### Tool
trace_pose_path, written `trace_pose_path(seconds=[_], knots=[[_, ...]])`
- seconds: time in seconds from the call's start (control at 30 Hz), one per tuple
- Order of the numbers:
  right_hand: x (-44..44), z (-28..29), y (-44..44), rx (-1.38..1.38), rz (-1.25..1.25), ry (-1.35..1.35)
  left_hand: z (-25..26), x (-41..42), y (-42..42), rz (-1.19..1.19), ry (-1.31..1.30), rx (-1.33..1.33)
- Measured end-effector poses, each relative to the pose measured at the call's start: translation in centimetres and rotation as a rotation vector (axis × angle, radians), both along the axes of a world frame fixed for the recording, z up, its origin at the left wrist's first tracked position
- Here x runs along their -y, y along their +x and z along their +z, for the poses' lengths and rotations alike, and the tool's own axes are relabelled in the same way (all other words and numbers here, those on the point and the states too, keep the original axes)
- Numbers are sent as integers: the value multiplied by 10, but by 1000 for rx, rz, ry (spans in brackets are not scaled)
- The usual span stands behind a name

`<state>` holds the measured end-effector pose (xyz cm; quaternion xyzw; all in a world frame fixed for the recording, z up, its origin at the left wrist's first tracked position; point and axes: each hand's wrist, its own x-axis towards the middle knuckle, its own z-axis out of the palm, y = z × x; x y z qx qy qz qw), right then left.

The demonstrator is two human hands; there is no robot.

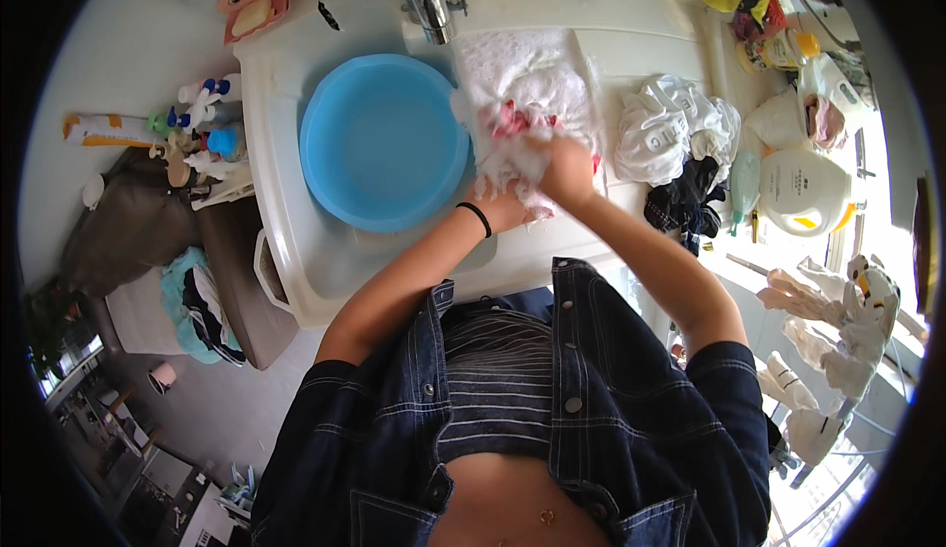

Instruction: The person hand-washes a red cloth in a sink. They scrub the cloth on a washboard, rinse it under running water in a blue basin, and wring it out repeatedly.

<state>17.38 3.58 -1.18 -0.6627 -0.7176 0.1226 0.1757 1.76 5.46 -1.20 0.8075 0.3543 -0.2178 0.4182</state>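
Note:
Both my hands are on a soapy red-and-white cloth [522,122], which lies on the foam-covered washboard part [517,59] of a white laundry sink. My right hand [565,171] is closed on the sudsy cloth. Lower and to its left, my left hand [504,205] grips the cloth's near part, its fingers partly hidden by foam. A black band circles my left wrist. Left of the hands, a blue plastic basin [384,144] holds water in the sink bowl. The chrome faucet [430,4] stands above, between basin and washboard.
White garments [669,129] and dark garments [687,196] lie on the counter at right, beside a large white detergent jug [802,191]. Pump bottles [222,140] crowd the sink's left side. A pink soap dish [259,11] is at the upper left. Socks [850,325] hang at the right.

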Motion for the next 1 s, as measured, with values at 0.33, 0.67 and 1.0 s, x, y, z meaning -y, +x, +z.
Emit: trace_pose_path(seconds=[0.33,0.67,1.0], knots=[[-91,1,10,71,-176,-176,-26,-2,-5,-55,188,122],[-97,-8,-10,260,41,-218,-35,17,-3,-33,232,158],[-13,2,-6,16,106,68,-63,23,-6,-51,342,214]])
